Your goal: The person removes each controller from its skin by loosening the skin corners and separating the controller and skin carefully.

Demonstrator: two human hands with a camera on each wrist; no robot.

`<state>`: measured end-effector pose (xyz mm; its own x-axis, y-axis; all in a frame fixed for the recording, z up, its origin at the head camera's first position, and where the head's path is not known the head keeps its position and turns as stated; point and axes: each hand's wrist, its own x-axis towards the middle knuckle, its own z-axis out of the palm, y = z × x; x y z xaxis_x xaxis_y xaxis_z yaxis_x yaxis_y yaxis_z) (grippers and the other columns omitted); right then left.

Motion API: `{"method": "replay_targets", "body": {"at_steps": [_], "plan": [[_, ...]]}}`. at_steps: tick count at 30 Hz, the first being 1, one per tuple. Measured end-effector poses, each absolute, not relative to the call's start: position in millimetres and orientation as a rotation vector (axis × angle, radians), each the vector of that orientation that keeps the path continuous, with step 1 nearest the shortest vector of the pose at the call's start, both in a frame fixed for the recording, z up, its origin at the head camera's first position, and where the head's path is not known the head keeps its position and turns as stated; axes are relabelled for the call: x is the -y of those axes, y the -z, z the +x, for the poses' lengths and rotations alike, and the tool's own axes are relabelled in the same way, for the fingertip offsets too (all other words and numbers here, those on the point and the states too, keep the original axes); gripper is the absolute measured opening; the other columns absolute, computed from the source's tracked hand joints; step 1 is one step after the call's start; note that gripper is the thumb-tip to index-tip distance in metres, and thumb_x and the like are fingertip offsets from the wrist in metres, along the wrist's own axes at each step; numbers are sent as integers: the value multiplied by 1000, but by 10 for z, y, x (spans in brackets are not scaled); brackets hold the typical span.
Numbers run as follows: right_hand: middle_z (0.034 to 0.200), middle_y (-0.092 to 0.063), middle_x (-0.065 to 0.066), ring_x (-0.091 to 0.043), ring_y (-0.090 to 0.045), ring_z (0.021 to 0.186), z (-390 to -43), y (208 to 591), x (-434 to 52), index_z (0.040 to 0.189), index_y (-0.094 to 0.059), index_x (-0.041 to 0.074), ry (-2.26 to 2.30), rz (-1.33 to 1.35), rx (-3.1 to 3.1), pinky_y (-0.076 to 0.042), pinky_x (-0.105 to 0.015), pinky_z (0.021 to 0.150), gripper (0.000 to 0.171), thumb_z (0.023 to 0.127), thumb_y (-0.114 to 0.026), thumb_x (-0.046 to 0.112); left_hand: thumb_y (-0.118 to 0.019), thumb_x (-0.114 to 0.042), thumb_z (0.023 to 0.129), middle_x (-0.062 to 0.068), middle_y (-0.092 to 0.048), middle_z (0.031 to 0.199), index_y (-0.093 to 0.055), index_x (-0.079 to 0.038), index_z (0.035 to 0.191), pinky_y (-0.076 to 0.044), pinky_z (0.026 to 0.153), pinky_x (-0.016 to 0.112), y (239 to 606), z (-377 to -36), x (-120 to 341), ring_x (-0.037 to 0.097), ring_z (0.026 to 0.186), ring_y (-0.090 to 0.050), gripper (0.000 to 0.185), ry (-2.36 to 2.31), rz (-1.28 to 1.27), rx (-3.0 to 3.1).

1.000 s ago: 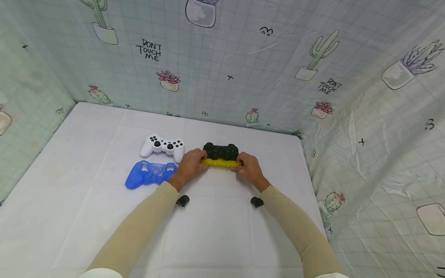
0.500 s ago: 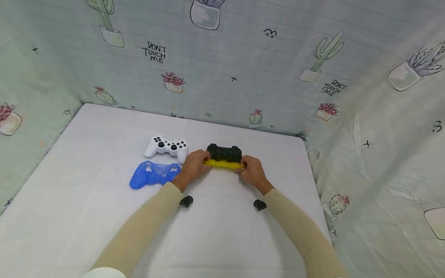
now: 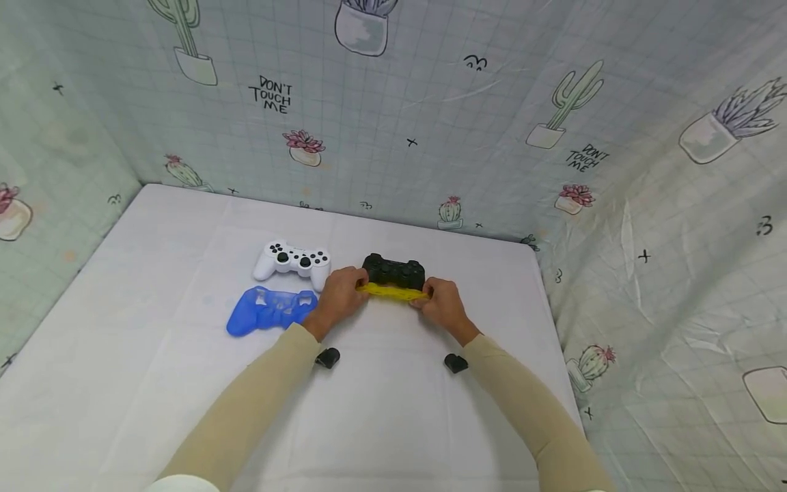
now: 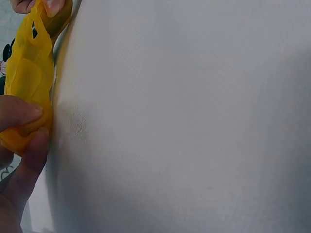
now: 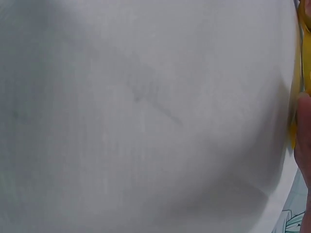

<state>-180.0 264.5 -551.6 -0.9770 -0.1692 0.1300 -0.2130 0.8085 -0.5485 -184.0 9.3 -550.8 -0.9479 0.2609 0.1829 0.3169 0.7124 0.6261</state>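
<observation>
The left hand (image 3: 337, 298) pinches one end of a yellow silicone cover (image 3: 393, 291), thumb and fingers curled round the soft material; the left wrist view shows the fingertips (image 4: 19, 114) squeezing the yellow skin (image 4: 29, 73) where it bunches at the edge of the white cloth. The right hand (image 3: 439, 305) grips the opposite end of the same cover, fingers curled over it, so the yellow strip lies stretched between the two hands. In the right wrist view only a sliver of the yellow cover (image 5: 300, 58) and the edge of a finger (image 5: 304, 141) show at the right border; the rest is white cloth.

The cover lies against the near edge of a black game controller (image 3: 393, 269), which rests on the white surface (image 3: 154, 383) just beyond the hands. How far the yellow cover wraps under or round the black controller cannot be told from these views.

To the left of the left hand, a white game controller (image 3: 292, 261) lies flat with its sticks and buttons facing up, and a blue silicone cover (image 3: 269, 309) lies just in front of it, close to the left wrist. Both arms wear beige sleeves (image 3: 246, 410), each with a small black device (image 3: 327, 357) at the wrist. A pale curtain printed with cacti and potted plants (image 3: 430, 123) encloses the surface on three sides.
</observation>
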Motion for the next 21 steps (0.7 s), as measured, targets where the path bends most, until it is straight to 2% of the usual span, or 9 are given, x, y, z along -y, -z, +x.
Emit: {"method": "replay_targets", "body": {"at_steps": [7,13,15,17,21], "plan": [[75,-50,-6,-21,-47,70,-1790,5496,-2609,83,-56,7,-877,281,2959,-38,-31,64,34,86,-87,20,-77,-7,88,9,-63,92,-68,-9,97,-51,79,36,5521,-1862,-94,26,85,-57,12,1062,-461,2843],[87,-52,-8,-23,-49,80,-1786,5485,-2587,91,-54,7,-860,245,3000,-41,-35,71,33,90,-83,22,-76,-8,88,15,-55,113,-63,-12,100,-51,83,40,5524,-1836,-103,31,94,-57,18,1107,-395,2885],[91,-53,-9,-24,-50,82,-1770,5491,-2591,93,-54,7,-848,238,2994,-43,-35,73,33,90,-83,22,-76,-8,88,16,-58,109,-62,-12,99,-50,81,41,5508,-1830,-115,32,93,-57,18,1101,-405,2894],[95,-53,-9,-24,-50,84,-1758,5499,-2595,95,-54,7,-835,246,2982,-44,-34,74,32,91,-82,22,-75,-7,88,14,-60,98,-60,-12,97,-47,77,39,5498,-1828,-130,31,90,-56,18,1081,-424,2891],[99,-51,-9,-23,-49,86,-1746,5518,-2600,97,-53,8,-847,248,2968,-43,-33,75,34,91,-82,23,-74,-8,89,9,-57,83,-58,-12,95,-37,70,35,5480,-1820,-149,28,82,-53,18,1054,-435,2887]]}}
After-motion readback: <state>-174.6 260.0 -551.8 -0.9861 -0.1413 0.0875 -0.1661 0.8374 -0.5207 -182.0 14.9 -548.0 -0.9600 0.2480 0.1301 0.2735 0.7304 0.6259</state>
